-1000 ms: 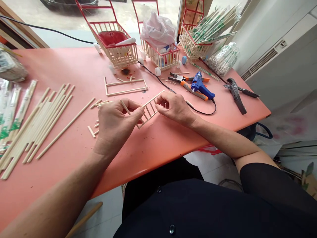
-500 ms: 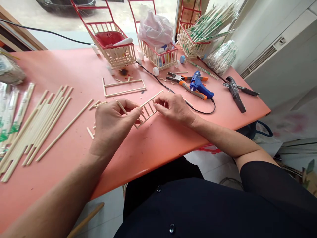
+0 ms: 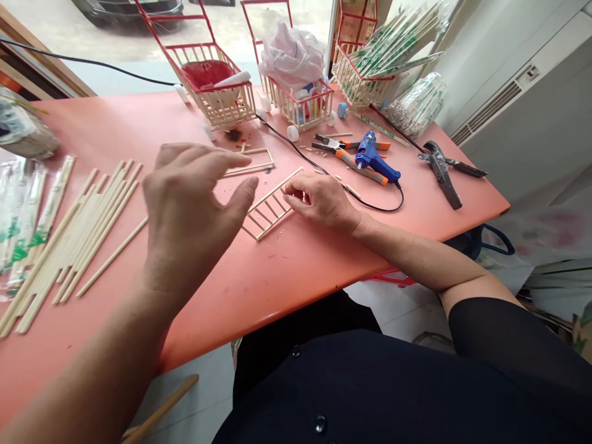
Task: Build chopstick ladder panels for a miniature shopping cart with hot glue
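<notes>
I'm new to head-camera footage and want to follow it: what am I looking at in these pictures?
There is no machine here, only a person working with two bare hands. Every picture comes from one camera worn on the head, looking forward and down.

The right hand pinches one end of a small slatted frame made of thin sticks. The left hand is raised beside it, thumb and fingers apart, holding nothing that shows.

On the pink table lie loose sticks to the left and, partly behind the left hand, a plain rectangular frame. To the right are pliers and a blue glue gun. Small red-trimmed carts stand along the back.
</notes>
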{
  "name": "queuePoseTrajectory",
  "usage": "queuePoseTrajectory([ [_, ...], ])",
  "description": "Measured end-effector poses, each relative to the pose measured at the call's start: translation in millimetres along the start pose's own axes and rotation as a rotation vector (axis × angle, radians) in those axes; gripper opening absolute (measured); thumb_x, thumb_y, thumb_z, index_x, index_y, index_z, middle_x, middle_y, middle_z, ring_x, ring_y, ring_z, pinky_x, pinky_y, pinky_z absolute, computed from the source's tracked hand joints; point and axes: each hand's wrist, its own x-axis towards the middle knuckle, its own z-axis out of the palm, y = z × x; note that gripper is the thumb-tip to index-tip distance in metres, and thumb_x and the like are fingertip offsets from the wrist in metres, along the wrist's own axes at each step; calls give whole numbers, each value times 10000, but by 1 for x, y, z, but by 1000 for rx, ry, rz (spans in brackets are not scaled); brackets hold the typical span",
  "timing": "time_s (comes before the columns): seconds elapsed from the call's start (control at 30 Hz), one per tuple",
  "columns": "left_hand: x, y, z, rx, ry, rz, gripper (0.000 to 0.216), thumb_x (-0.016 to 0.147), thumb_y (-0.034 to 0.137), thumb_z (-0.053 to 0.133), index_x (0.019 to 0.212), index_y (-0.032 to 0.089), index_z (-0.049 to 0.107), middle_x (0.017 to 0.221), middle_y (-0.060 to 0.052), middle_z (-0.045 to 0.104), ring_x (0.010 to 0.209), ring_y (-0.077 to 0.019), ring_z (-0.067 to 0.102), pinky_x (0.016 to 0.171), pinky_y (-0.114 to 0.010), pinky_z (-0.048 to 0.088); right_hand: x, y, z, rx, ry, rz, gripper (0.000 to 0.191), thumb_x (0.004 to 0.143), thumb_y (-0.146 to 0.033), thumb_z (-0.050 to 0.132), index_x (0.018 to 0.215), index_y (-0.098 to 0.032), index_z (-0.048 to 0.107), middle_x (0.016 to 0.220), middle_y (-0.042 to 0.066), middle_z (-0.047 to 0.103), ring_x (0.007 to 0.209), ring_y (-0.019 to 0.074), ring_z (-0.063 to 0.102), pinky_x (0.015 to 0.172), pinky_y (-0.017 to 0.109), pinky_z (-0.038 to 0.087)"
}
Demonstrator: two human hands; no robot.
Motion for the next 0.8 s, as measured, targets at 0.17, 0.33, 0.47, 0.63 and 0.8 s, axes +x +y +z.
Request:
queuePoseTrajectory([
  [0.17,12,4,16,243,-309,45,248,1026,399,702,1037,225,879,1091,-184,854,1398,-493,666,1255,-711,397,1,-1,1,-41,-17,-2,126,1020,-156,640,934,-187,726,976,55,739,826,187,579,817,338,406],
  [0.33,17,14,18,421,-436,88,392,1119,371,518,1040,217,870,1067,-204,827,1347,-464,668,1198,-700,415,1,-1,1,-96,-30,7,152,1042,-185,633,930,-177,735,986,66,741,860,196,589,829,344,390],
  [0.47,22,19,17,473,-507,118,369,1117,324,510,1125,211,861,1020,-178,828,1298,-441,683,1189,-685,438,1,-1,1,-117,-44,26,150,1032,-177,615,946,-183,737,981,68,752,889,208,620,829,348,393],
  [0.63,34,15,23,576,-580,87,417,1105,263,466,1234,169,851,1163,-202,839,1287,-418,707,1102,-550,524,1,1,-2,-72,-15,62,144,1019,-173,622,925,-190,729,928,59,761,855,200,615,810,349,398],
  [0.8,49,11,36,625,-632,5,347,1056,283,559,1182,147,853,1247,-209,830,1248,-401,743,1068,-478,557,3,6,-9,161,48,94,156,1016,-268,652,921,-170,728,881,43,751,808,175,598,805,325,436],
])
